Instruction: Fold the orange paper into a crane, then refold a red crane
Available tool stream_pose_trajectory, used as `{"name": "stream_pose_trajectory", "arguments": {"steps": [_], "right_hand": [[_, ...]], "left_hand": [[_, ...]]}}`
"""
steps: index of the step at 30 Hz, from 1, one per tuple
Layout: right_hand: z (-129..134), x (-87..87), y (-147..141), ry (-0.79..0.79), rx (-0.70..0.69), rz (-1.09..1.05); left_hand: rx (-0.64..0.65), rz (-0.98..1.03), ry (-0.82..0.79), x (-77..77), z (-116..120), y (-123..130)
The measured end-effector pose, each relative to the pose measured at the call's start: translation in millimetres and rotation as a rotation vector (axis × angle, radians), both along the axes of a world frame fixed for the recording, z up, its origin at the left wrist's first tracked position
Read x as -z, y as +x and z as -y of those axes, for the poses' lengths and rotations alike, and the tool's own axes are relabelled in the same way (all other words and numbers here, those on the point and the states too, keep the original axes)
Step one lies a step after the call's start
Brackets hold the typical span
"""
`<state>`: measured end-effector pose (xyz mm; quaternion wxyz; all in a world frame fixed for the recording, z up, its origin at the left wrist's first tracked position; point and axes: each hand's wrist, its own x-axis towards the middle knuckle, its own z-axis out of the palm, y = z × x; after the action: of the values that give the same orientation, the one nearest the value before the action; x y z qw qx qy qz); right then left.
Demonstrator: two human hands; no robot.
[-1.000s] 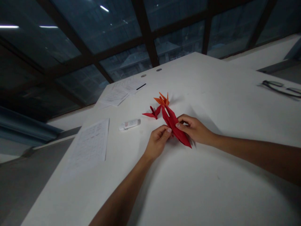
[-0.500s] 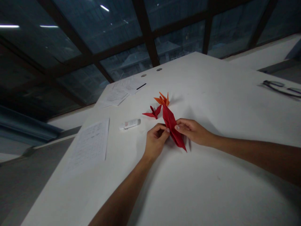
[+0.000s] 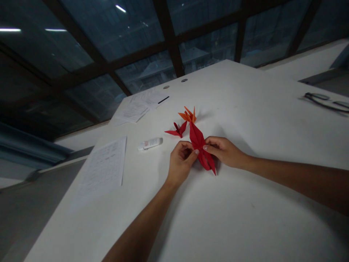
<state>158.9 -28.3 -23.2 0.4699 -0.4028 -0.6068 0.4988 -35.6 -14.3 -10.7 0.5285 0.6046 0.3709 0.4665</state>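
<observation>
A folded red paper piece (image 3: 197,136) is held between my two hands just above the white table, its long points running from upper left to lower right. My left hand (image 3: 182,160) pinches its left side near the middle, thumb on top. On the right side, my right hand (image 3: 223,150) grips it between thumb and fingers. The lower end shows two parts with a slit between them. Beyond it stand a small red paper crane (image 3: 178,130) and an orange paper crane (image 3: 188,115), close to the tip of the held piece.
A white glue tube (image 3: 151,143) lies left of my left hand. Printed sheets (image 3: 105,163) lie at the left edge of the table (image 3: 245,225), with more papers (image 3: 136,107) further back. Black-framed glasses (image 3: 324,103) rest at the far right. Dark windows stand behind.
The held red paper has opened out at its middle and lower end, and its upper part faces me more broadly. Both hands keep their hold, with only slight shifts.
</observation>
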Motion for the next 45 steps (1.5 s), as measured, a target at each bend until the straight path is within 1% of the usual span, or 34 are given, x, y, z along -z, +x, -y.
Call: {"name": "stream_pose_trajectory", "arguments": {"steps": [3, 6, 9, 12, 16, 19, 23, 27, 30, 34, 38, 41, 45], "right_hand": [[-0.7, -0.4, 0.1, -0.024, -0.022, -0.042], [0.6, -0.4, 0.7, -0.035, -0.01, -0.055], [2.7, -0.3, 1.3, 0.044, 0.057, -0.05], [5.0, -3.0, 1.5, 0.146, 0.137, 0.021], [7.3, -7.9, 0.5, 0.206, 0.11, 0.175], [7.3, -8.0, 0.1, 0.19, 0.12, 0.22], [5.6, -5.2, 1.8, 0.162, 0.147, 0.164], [3.9, -4.8, 3.3, 0.109, 0.122, 0.103], [1.9, -4.2, 3.0, 0.098, 0.094, 0.047], [-0.9, -0.8, 2.5, 0.079, 0.097, 0.015], [-2.9, 2.7, 3.0, 0.036, 0.123, 0.001], [-4.8, 4.8, 3.4, 0.061, 0.124, 0.007], [-6.9, 6.0, 3.4, 0.1, 0.133, -0.006]], "left_hand": [[-0.02, 0.015, -0.001, -3.1, 0.1, 0.7], [-0.019, -0.007, -0.001, -6.0, 0.5, 1.7], [-0.005, 0.002, -0.01, -5.9, 0.4, 1.5], [0.022, 0.022, -0.018, -3.9, -0.4, -0.4], [0.041, -0.029, 0.011, -1.8, -1.5, -4.0], [0.05, -0.107, 0.065, -0.8, -1.1, -4.6], [0.031, -0.244, 0.121, -0.3, 2.6, -2.0], [0.023, -0.277, 0.122, -0.5, 6.0, 0.4], [0.015, -0.292, 0.11, -1.4, 6.3, 0.7], [0.043, -0.264, 0.1, -0.9, 4.8, 0.6], [0.03, -0.228, 0.082, 3.9, 2.3, 0.6], [0.016, -0.193, 0.052, 5.7, 0.3, 1.0], [0.031, -0.067, -0.012, 2.4, -1.0, 1.0]]}}
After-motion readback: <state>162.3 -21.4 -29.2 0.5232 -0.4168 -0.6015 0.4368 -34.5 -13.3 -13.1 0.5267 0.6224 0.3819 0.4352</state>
